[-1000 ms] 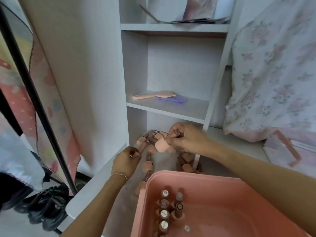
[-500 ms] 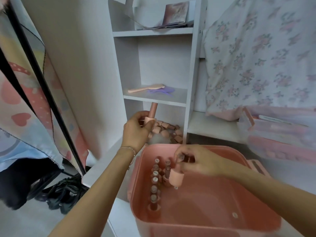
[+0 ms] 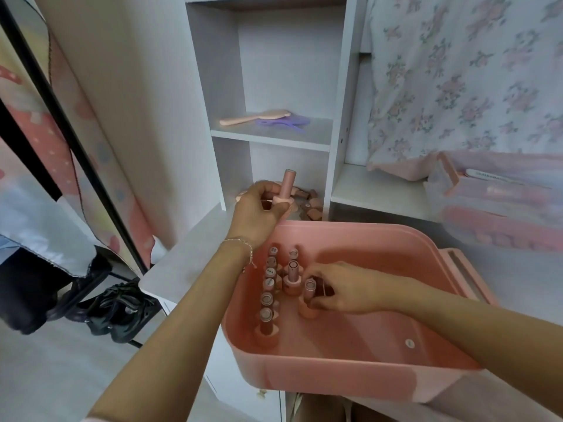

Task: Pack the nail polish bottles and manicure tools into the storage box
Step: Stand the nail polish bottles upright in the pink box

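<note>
Since the earlier frame the right hand (image 3: 344, 289) has lowered its pink, tall-capped nail polish bottle (image 3: 308, 300) onto the floor of the pink plastic storage box (image 3: 350, 370), grip pinching it; at 11 o'clock the left hand (image 3: 259, 213) pinches another upright pink bottle (image 3: 287, 187).

Pink storage box (image 3: 350, 370), pink nail polish bottles (image 3: 268, 295), white shelf (image 3: 271, 138), floral-patterned fabric (image 3: 466, 74)

On the middle shelf of the white laminate shelving unit (image 3: 275, 138) ahead of you lies a peach-pink plastic hairbrush (image 3: 255, 117), handle pointing left, with a translucent purple plastic comb-like piece (image 3: 281, 122) just beside it and partly under its head. To your right hangs a white cloth printed with pink flowers (image 3: 463, 77). At your left a black metal pole (image 3: 73, 141) slants down across a colourful patterned fabric panel (image 3: 39, 123), and a pair of black shoes (image 3: 122, 309) sits on the floor below.
</note>
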